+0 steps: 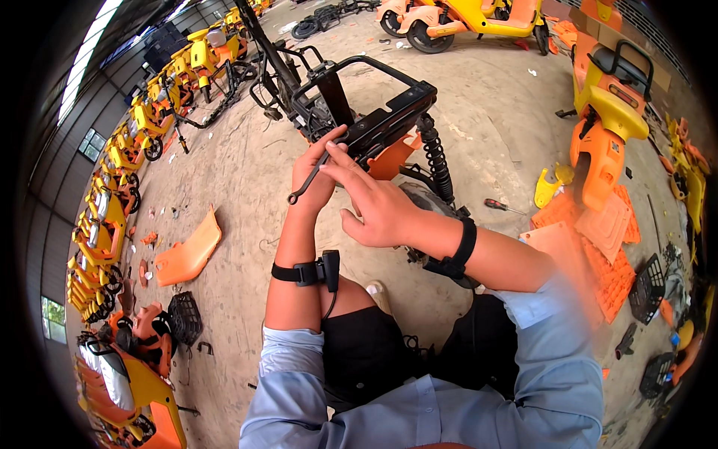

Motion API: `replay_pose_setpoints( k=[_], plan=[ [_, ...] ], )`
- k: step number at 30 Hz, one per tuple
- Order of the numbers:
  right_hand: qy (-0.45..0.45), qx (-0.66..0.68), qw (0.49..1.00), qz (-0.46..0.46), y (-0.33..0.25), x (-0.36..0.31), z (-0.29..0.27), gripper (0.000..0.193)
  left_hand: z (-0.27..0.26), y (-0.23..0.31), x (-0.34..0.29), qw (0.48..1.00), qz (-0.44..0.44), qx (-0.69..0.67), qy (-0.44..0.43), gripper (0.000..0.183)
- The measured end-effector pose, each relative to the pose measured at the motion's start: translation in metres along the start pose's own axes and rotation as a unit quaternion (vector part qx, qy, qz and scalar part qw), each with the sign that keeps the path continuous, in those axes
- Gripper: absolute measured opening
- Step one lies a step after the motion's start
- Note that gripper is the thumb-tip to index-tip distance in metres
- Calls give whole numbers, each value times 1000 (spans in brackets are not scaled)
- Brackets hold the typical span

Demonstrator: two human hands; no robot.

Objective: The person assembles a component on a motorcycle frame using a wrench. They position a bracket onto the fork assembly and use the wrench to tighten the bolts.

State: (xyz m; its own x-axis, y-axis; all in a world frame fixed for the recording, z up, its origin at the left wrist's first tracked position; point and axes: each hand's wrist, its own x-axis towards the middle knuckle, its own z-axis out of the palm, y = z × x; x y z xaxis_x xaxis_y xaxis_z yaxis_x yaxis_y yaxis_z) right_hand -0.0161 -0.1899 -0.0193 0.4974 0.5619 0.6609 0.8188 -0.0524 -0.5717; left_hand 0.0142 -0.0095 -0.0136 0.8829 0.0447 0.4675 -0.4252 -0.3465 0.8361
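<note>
Black wrench [309,178] seen at upper centre of frame, slanted across left hand [303,166]; left fingers partly covered, so grip cannot be told; wrench touched by fingertips of right hand [381,212], fingers extended, thumb spread wide, nothing enclosed; black scooter rack [390,114] seen just beside.
</note>
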Motion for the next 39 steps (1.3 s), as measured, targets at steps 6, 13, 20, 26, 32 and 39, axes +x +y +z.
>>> replay_pose_setpoints(
  k=[6, 13, 20, 26, 32, 39],
  plan=[
    [24, 79, 997, -1, 11, 9, -18, 81, -2, 2, -1, 1000, 14, -6, -11, 35],
    [65, 199, 970, 123, 25, 16, -18, 83, 6, 11, -3, 985, -107, -133, 21, 47],
    [51, 192, 969, 150, 14, 14, -16, 86, 18, 6, 5, 955, -150, -213, 143, 31],
    [44, 131, 984, 112, 12, 7, -6, 93, 27, 1, 13, 951, -98, -195, 218, 26],
    [36, 105, 988, 109, 8, 3, -4, 95, 39, 16, 14, 959, -76, -125, 244, 32],
    [20, 35, 996, 83, 13, -1, -1, 96, 30, 6, 15, 973, -67, -135, 176, 35]
  ],
)
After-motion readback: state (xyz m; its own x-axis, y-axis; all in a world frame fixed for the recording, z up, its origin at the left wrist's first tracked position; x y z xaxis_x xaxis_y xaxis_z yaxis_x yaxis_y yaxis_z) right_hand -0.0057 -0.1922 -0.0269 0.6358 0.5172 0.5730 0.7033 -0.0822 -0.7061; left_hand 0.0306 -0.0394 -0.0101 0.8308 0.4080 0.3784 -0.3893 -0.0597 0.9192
